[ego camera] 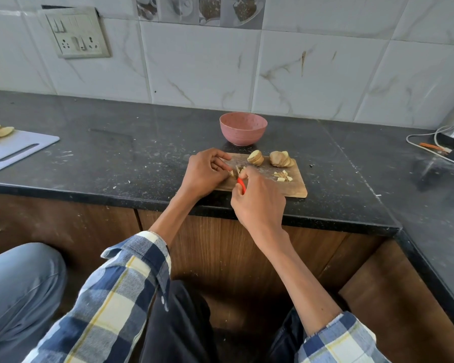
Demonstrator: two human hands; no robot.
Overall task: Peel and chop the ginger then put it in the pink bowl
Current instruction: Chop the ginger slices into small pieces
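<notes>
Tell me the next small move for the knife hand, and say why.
Probably another cut down through the ginger slices that the left hand steadies. The right hand holds the red-handled knife there, and two sliced stacks wait uncut on the wooden board.

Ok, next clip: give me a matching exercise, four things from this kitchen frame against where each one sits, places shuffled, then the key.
Things:
1. pink bowl
2. diced ginger
3. white board
4. knife

Places:
A. in the right hand
B. far left on the counter, holding slices
C. on the counter just behind the wooden board
D. a small pile on the wooden board's right part

Pairs: 1-C, 2-D, 3-B, 4-A
</notes>
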